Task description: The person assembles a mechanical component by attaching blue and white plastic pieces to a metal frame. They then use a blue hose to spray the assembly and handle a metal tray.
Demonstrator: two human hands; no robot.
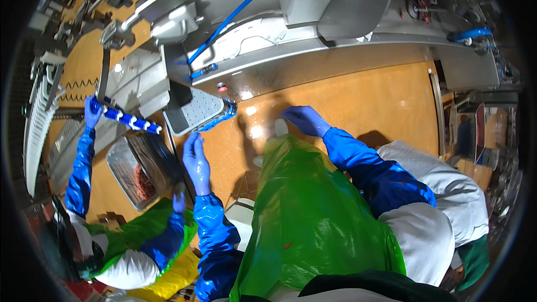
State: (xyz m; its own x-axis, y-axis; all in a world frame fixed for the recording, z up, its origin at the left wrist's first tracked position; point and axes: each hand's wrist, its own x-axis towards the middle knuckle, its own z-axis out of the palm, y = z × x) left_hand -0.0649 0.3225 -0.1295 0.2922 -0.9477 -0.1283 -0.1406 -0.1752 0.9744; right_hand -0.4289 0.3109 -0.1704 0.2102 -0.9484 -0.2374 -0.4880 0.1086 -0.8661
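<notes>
Both of my hands are in violet-blue gloves, with shiny blue sleeves on the forearms. My left hand (196,162) is raised with its fingers stretched out, just below a grey perforated platform (196,111) edged in blue; I see nothing in it. Over the wet floor, my right hand (306,121) hangs with its fingers loosely extended to the left, and nothing shows in its grasp. A long green plastic apron (319,212) covers my front between the arms. One white boot (281,127) shows beyond the apron's hem.
At the left, a co-worker's gloved hand (93,113) touches a blue-and-white roller strip (130,118). Beside it stands a clear-walled bin (124,176) with ground meat (144,183). A steel machine (335,59) with a blue hose (240,8) runs along the front. Another person (447,184) is close at right.
</notes>
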